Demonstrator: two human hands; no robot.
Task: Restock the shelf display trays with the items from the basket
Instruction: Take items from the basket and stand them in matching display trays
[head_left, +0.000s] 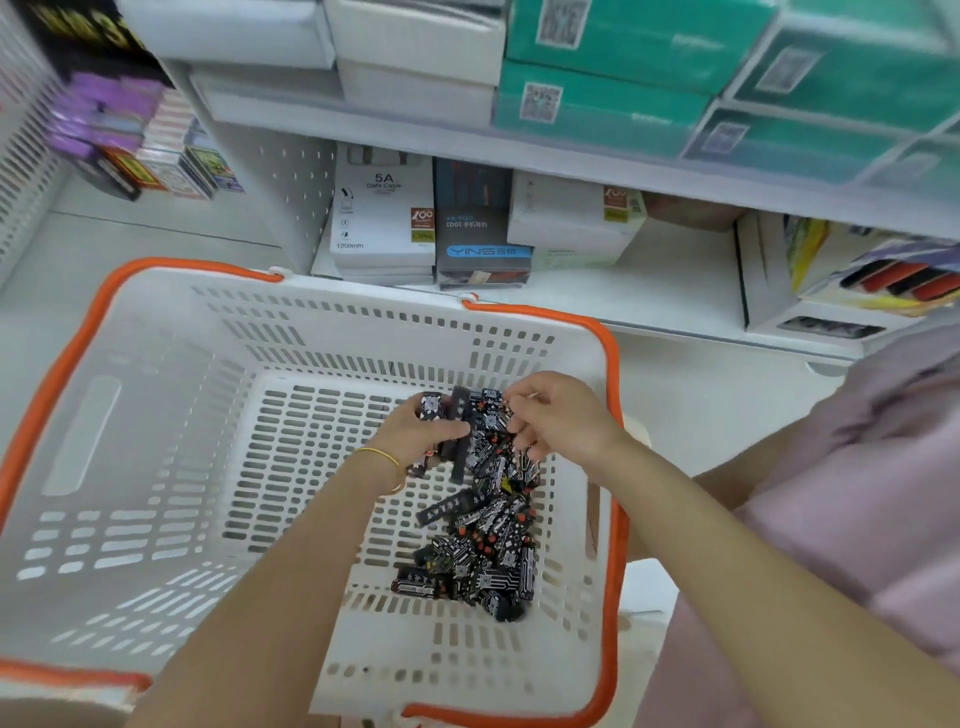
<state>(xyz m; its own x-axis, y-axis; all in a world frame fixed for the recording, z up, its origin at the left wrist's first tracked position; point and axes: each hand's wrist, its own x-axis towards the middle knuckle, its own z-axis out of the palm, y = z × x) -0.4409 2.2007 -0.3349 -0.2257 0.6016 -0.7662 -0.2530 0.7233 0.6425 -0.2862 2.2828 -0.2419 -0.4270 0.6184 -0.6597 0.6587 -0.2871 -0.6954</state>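
A white plastic basket (156, 415) with orange handles fills the lower view. In its right part lies a pile of several small black lighters (483, 551) with white circuit patterns and red tops. My left hand (421, 436), with a gold bangle on its wrist, grips a bunch of the lighters (467, 410) above the pile. My right hand (556, 421) is at the same bunch from the right, fingers pinched on one of its lighters. Both hands are inside the basket near its far right corner.
Behind the basket, a white shelf (649, 291) holds data cable boxes (384, 213), a dark earphone box (478, 228) and a display tray (857, 280) at the right. Teal boxes (623, 67) sit on the shelf above. Card packs (130, 150) stand at the far left.
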